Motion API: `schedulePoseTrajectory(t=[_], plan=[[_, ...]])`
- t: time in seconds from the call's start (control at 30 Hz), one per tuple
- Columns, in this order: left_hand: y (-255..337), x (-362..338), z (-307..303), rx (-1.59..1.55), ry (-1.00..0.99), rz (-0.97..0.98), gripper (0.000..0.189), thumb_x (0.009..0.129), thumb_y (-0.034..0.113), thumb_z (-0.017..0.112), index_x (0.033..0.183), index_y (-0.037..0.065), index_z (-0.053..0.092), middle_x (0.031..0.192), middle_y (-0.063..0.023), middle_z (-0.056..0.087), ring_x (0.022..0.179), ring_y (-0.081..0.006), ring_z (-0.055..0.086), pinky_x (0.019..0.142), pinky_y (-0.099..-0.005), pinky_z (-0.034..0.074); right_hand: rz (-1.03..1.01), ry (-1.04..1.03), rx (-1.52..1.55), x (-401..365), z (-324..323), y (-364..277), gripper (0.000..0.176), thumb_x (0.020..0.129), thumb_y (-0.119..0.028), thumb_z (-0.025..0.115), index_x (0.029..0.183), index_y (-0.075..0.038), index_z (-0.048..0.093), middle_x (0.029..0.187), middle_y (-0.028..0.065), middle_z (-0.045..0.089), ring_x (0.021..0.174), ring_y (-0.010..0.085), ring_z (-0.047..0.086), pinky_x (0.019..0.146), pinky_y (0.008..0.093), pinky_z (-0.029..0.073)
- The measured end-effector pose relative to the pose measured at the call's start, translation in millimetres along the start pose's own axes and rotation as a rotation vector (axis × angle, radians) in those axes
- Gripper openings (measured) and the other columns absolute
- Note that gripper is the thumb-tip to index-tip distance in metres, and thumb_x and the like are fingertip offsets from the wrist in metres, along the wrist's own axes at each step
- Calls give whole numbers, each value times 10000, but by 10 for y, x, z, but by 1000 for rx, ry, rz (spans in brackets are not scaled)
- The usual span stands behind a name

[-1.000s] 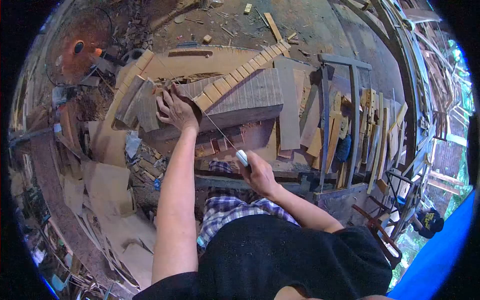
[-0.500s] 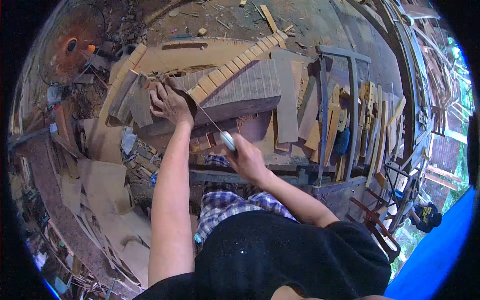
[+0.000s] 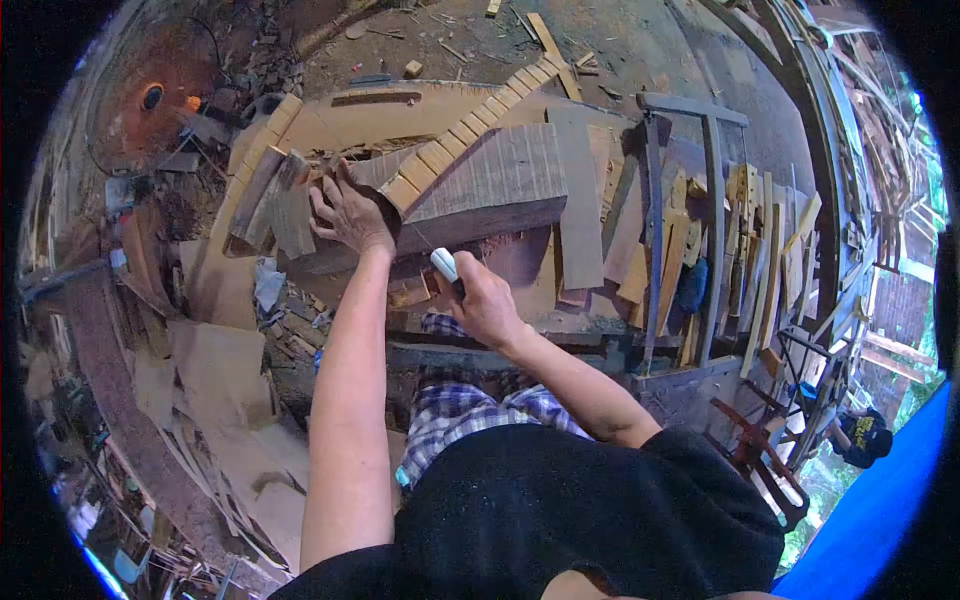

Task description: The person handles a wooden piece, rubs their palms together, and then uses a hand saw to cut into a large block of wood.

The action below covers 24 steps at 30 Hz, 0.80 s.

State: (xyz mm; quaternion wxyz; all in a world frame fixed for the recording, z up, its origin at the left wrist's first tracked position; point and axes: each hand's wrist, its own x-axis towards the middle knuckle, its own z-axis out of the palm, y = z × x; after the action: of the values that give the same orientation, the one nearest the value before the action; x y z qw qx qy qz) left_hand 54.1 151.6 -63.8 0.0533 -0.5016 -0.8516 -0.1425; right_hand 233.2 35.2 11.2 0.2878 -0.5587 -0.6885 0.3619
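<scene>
My right hand (image 3: 487,305) is closed around the pale handle (image 3: 446,268) of what looks like a handsaw. Its thin blade, seen nearly edge-on, runs up and left toward the wood. Bent over a dark brown piece of wood (image 3: 392,214), my left hand (image 3: 352,218) presses and grips it, fingers spread along its left side; much of this piece is hidden under the hand. Right beside it lies the near end of a long light wooden strip (image 3: 440,152), crossed by many dark lines. The strip rests slantwise on a thick grey-brown timber block (image 3: 510,185).
A second lined strip (image 3: 262,140) lies to the left. Several planks (image 3: 574,215) lean at the right beside a dark frame (image 3: 710,235). Offcuts and sheets (image 3: 215,360) cover the left side. At far right a person (image 3: 862,436) is partly visible.
My right hand and the saw handle have shifted slightly, and the handle is more steeply angled. My left hand stays on the wood. The whole view has moved a little.
</scene>
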Motion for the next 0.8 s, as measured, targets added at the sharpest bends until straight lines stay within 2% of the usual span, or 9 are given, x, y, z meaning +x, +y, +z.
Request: schedulePoseTrajectory(t=[0.13,0.17,0.23,0.37,0.43,0.57,0.63,0.7,0.8], plan=[[44,34,13,-30,27,-9,404,961,237,379,1355,202,464,1426,18,407,1346,-253,292,1057,-563,155,106,-39,39,-444,-305,-10,248,863,-140,637,1037,-71,475,838,214,585,785,440,580,630,478,455],[52,17,14,-19,16,-46,409,960,233,383,1361,206,455,1418,23,411,1343,-250,295,1055,-561,155,108,-42,37,-438,-306,9,248,863,-140,637,1037,-71,475,838,214,585,785,440,580,630,478,455],[12,-44,5,-38,66,1,408,960,226,385,1361,204,451,1406,33,415,1343,-241,298,1057,-561,156,28,1,1,-498,-298,36,260,871,-158,638,1055,-71,475,834,209,590,769,435,589,623,479,460],[26,10,15,-25,8,-37,401,961,225,385,1354,185,459,1410,28,411,1343,-236,298,1061,-563,152,13,-23,-13,227,31,-58,306,845,-140,641,1075,-49,460,850,187,583,786,396,598,653,487,467],[-17,35,47,31,-8,-9,401,963,227,384,1353,173,458,1414,24,408,1344,-236,298,1062,-563,156,20,-19,-1,86,-49,-54,303,845,-148,645,1066,-53,461,847,185,584,785,397,598,656,488,467],[118,44,-111,0,-11,-75,386,983,230,339,1326,109,469,1465,23,368,1370,-230,275,1060,-541,195,46,-43,2,-397,-387,-15,274,849,-157,646,1020,-61,455,840,194,580,790,407,593,664,495,463],[90,32,-95,-35,-28,-104,391,986,232,332,1340,117,452,1476,17,360,1372,-213,284,1064,-539,192,81,-65,8,-316,-232,19,272,850,-159,649,1011,-62,452,847,202,580,790,410,593,667,492,463],[55,41,-24,49,-21,-71,402,986,240,332,1359,125,425,1480,10,354,1366,-210,302,1069,-542,194,34,4,1,63,-61,-32,244,868,-175,646,997,-51,481,839,198,587,804,410,596,654,469,466],[57,46,-71,-85,9,-105,403,985,243,336,1364,128,412,1467,9,363,1357,-213,318,1073,-531,203,-7,31,30,219,37,-35,238,865,-173,649,979,-51,480,823,197,579,794,410,594,648,468,463]])
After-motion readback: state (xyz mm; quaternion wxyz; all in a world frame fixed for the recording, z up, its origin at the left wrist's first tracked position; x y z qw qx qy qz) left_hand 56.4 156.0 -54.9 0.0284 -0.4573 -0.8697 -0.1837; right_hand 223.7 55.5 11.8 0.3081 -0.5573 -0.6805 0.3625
